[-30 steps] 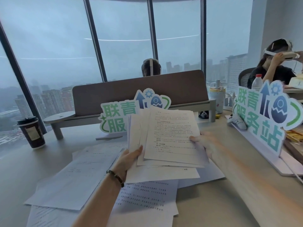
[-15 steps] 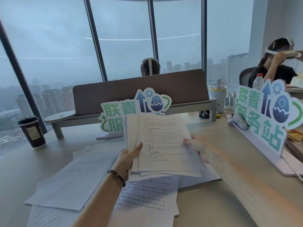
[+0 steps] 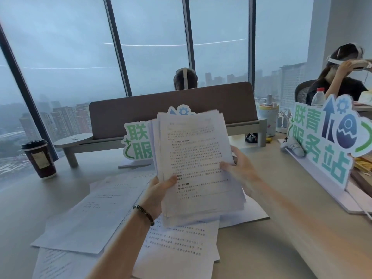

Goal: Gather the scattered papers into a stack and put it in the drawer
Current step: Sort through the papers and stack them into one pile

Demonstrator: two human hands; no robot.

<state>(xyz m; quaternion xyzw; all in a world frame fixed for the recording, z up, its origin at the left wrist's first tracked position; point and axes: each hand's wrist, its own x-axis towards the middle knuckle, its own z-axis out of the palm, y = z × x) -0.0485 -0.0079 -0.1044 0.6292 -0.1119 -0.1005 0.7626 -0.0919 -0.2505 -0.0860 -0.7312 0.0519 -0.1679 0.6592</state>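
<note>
Papers first: you've got a thick stack of white printed sheets (image 3: 198,164) lifted off the table and tilted up toward you, text side facing you. Your left hand (image 3: 159,192) grips its lower left edge, thumb curled over the front page, a dark beaded bracelet (image 3: 144,212) on that wrist. Your right hand (image 3: 239,170) clamps the right edge, thumb on the front and fingers (image 3: 238,152) wrapped round behind. The sheet tops are slightly fanned, not squared.

Under the stack, more loose white printed sheets (image 3: 92,214) lie scattered and overlapping on the pale beige table (image 3: 281,248), some beneath your left forearm, one poking out to the right. Behind the stack stands a green-and-white cut-out sign (image 3: 136,146), partly hidden by it, with a brown desk divider (image 3: 171,111) beyond. A dark paper coffee cup with a black lid (image 3: 39,158) sits far left near the window. A larger matching sign (image 3: 330,141) stands at the right, with a white game controller (image 3: 292,147) just beside its base.
</note>
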